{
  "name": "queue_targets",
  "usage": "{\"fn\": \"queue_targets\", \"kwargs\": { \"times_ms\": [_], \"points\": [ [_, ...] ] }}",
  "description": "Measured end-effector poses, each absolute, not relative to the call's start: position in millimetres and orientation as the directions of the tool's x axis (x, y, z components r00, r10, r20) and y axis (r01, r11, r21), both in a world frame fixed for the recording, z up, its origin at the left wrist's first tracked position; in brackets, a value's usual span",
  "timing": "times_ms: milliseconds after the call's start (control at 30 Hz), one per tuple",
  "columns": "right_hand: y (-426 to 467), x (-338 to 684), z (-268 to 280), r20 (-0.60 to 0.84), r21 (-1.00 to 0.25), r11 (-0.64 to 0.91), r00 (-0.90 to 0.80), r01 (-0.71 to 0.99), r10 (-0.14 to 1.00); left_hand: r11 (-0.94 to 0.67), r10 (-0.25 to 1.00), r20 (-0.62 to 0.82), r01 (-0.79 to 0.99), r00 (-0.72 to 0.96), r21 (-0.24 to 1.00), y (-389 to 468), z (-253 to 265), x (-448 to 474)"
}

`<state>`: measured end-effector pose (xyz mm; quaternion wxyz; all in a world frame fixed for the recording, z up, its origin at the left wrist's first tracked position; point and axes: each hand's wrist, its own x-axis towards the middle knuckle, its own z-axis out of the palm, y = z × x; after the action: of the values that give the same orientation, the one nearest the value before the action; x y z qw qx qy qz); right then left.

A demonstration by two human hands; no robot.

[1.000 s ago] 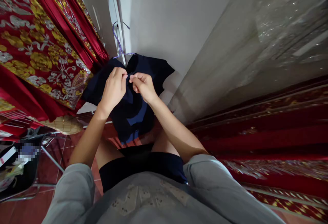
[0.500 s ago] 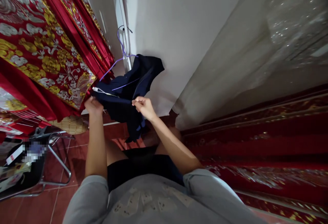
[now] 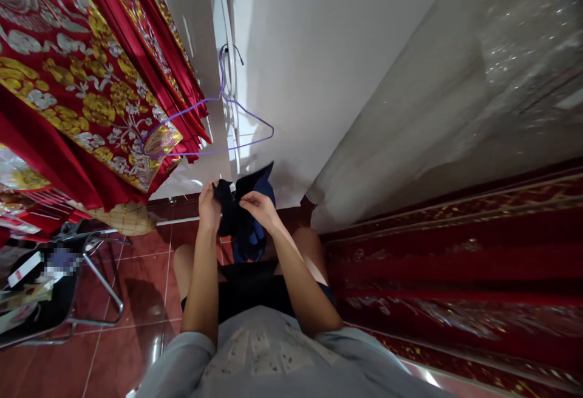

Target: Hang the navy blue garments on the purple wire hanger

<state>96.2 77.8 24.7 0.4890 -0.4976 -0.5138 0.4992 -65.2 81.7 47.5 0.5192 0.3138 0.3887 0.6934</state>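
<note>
A dark navy garment (image 3: 249, 228) hangs bunched between my hands, its lower part dangling above my knees. My left hand (image 3: 209, 206) is closed on its left edge. At the right side, my right hand (image 3: 259, 206) pinches the cloth with thumb and fingers. A small white tag (image 3: 232, 188) shows at the garment's top edge between the hands. Above them a purple wire hanger (image 3: 248, 110) hangs bare from a hook by the white frame, apart from the cloth.
Red cloth with gold and silver embroidery (image 3: 98, 103) hangs at the left, touching the hanger's side. A black folding chair (image 3: 68, 301) with items on it stands lower left on red tiles (image 3: 141, 282). Plastic-covered material (image 3: 401, 118) and red embroidered cloth (image 3: 455, 258) line the right.
The navy garment has come off the purple hanger and moved down toward my lap. My left hand has moved right, closer to my right hand; the hanger now hangs bare.
</note>
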Motion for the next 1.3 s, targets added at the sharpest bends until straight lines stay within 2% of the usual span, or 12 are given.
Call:
{"fn": "queue_targets", "kwargs": {
  "times_ms": [133,233,300,367,433,533,700,833,933,1067,1200,1300],
  "points": [
    [66.1,96.6,52.6,0.155,-0.978,0.183,-0.238,0.100,0.959,-0.321,0.947,0.321,0.009,0.005,0.947,72.3,86.6,-40.5],
    [63.5,96.8,74.9,0.200,-0.978,0.207,-0.308,-0.009,0.930,-0.494,0.861,0.506,0.314,0.046,0.811,67.8,105.6,-32.0],
    [67.6,101.7,89.1,0.199,-0.976,0.216,-0.347,0.010,0.916,-0.538,0.822,0.570,0.367,0.027,0.759,67.9,109.3,-36.2],
    [75.7,111.8,105.7,0.225,-0.945,0.307,-0.459,0.112,0.860,-0.509,0.858,0.503,0.311,0.104,0.803,68.2,105.3,-48.1],
    [87.2,124.9,125.7,0.262,-0.867,0.447,-0.562,0.219,0.785,-0.405,0.901,0.333,0.268,0.279,0.874,65.9,95.8,-64.5],
    [112.2,141.0,154.1,0.340,-0.761,0.573,-0.566,0.303,0.751,-0.263,0.896,0.101,0.334,0.433,0.905,57.1,82.0,-89.4],
    [178.2,138.2,151.9,0.521,-0.785,0.581,-0.278,0.216,0.807,-0.214,0.959,0.158,0.240,0.235,0.947,46.2,89.0,-112.6],
    [221.0,126.9,110.6,0.342,-0.872,0.398,-0.227,0.284,0.912,-0.189,0.963,0.132,0.239,0.236,0.952,49.6,104.6,-117.3],
    [226.6,130.8,89.0,0.269,-0.878,0.311,-0.162,0.364,0.950,-0.198,0.968,0.114,0.399,0.226,0.895,57.8,106.7,-128.8],
    [208.2,147.1,92.8,0.388,-0.828,0.401,-0.117,0.392,0.914,-0.182,0.981,0.187,0.585,0.051,0.791,72.7,112.5,-156.3],
    [186.6,155.3,116.4,0.428,-0.812,0.437,-0.116,0.387,0.896,-0.282,0.923,0.378,0.542,-0.073,0.792,87.3,136.0,-169.7],
    [173.0,152.8,126.2,0.424,-0.833,0.425,-0.083,0.355,0.902,-0.334,0.895,0.429,0.454,-0.124,0.826,99.2,155.3,-161.5]
  ]
}}
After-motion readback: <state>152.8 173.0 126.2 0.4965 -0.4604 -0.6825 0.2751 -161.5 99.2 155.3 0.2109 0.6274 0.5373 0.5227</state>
